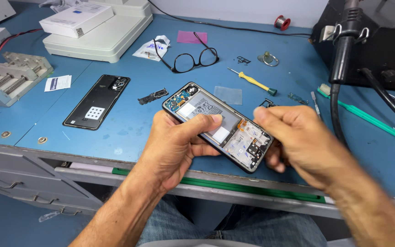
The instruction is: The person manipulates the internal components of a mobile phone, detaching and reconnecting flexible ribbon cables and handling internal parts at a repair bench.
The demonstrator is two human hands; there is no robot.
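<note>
Mid-repair, my left hand (174, 146) clasped the opened phone (218, 126), thumb on its battery; my right hand (298, 137) pinched near the lower board, contents unclear; steadiness needed.

Right hand (298, 142), at 4 o'clock, motion-blurred; its fingertips cover the phone (218, 124) lower edge. Left hand (177, 144) thumb hides part of the battery. Black station (371, 43), at 2 o'clock, cut by the frame. Small parts (243, 60) at 12 o'clock too small to identify.

Glossy black back cover (97, 101), matt blue benchtop (298, 77)
</note>
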